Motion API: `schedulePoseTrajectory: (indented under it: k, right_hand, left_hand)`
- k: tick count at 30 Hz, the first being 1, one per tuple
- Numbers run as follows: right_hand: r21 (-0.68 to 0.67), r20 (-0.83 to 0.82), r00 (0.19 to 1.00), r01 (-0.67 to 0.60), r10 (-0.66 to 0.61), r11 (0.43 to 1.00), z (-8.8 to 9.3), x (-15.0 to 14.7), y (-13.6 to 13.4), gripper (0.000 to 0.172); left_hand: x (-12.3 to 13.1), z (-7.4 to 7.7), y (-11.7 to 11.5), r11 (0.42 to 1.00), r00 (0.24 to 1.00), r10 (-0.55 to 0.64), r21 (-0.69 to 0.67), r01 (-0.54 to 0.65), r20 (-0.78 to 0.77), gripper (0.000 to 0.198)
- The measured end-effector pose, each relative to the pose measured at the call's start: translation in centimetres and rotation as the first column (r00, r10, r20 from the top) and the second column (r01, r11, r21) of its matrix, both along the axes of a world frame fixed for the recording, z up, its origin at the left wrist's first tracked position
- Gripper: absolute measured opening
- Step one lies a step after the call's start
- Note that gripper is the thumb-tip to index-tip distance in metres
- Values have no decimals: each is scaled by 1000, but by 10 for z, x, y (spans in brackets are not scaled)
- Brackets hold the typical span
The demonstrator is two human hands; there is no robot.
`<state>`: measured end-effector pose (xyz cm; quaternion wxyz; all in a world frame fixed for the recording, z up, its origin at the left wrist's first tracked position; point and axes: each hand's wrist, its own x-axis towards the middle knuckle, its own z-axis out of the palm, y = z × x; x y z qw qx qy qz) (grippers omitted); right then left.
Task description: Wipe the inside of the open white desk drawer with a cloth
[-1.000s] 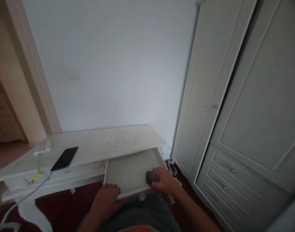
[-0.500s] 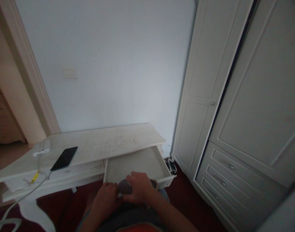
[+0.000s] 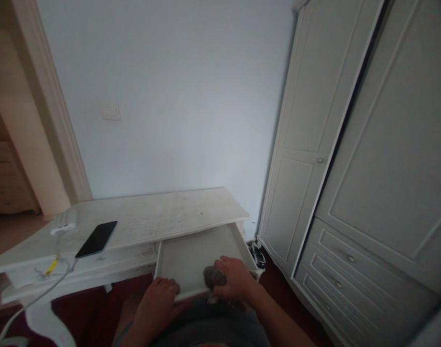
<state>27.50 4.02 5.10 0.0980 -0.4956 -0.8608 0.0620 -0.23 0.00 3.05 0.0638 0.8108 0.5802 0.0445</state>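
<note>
A white drawer [image 3: 194,253] stands pulled out from the right end of a low white desk [image 3: 151,217]. My left hand [image 3: 158,301] grips the drawer's front edge, fingers curled over it. My right hand [image 3: 233,279] is closed round a dark grey cloth [image 3: 213,275] and presses it on the drawer's near right part. The drawer's bottom shows nothing else in it.
A black phone [image 3: 96,238] lies on the desk's left part, beside a white plug block [image 3: 63,224] with a cable hanging off. A tall white wardrobe [image 3: 350,168] with lower drawers stands at the right. Dark shoes [image 3: 256,251] lie on the red floor between.
My right hand slid the cloth from the drawer's right side to the front edge by my left hand, then back toward the right. My left hand stayed on the edge.
</note>
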Motion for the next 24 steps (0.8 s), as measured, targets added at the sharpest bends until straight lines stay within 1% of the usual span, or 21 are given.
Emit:
schedulePoseTrajectory:
  k: [2,4,6,9,11,13,15,16,18,20,22,24]
  right_hand:
    - [1,4,994,110,-110,994,3,11,2,43]
    - [9,7,986,168,-168,986,5,11,2,41]
    - [13,6,979,202,-202,979,5,-1,0,43]
    - [8,-33,975,221,-221,975,0,-38,-5,45]
    - [1,-71,981,181,-181,983,-4,-67,-9,47]
    - [5,-99,990,103,-102,995,-9,-91,-12,51]
    - [21,-115,993,19,-16,1000,-15,-102,-14,56]
    - [29,-118,993,-24,27,999,-18,-101,-15,58]
    - [30,-117,988,-101,104,994,-22,-88,-14,60]
    - [17,-112,984,-138,139,990,-22,-66,-12,60]
    - [1,-106,990,-93,93,996,-18,-42,-11,56]
    - [-16,-95,995,6,-8,1000,-12,-25,-10,52]
  left_hand:
    - [0,-1,0,1000,1000,-6,17,6,-13,38]
    - [0,-4,2,999,1000,-12,29,13,-20,38]
    - [-1,-6,3,999,1000,-19,34,20,-20,39]
    - [-1,-8,5,999,999,-35,25,36,-23,39]
    - [0,-8,6,999,999,-30,19,30,-25,36]
    - [0,-7,5,999,1000,-17,34,18,-13,28]
    - [-3,-8,5,996,1000,-18,82,17,12,24]
    - [-6,-11,5,994,999,-19,111,16,27,29]
    - [-16,-22,6,988,998,-19,155,8,67,44]
    - [-32,-42,7,981,992,20,190,-44,126,58]
    - [-48,-67,5,952,966,118,252,-177,232,62]
    - [-61,-92,1,920,897,159,267,-287,413,61]
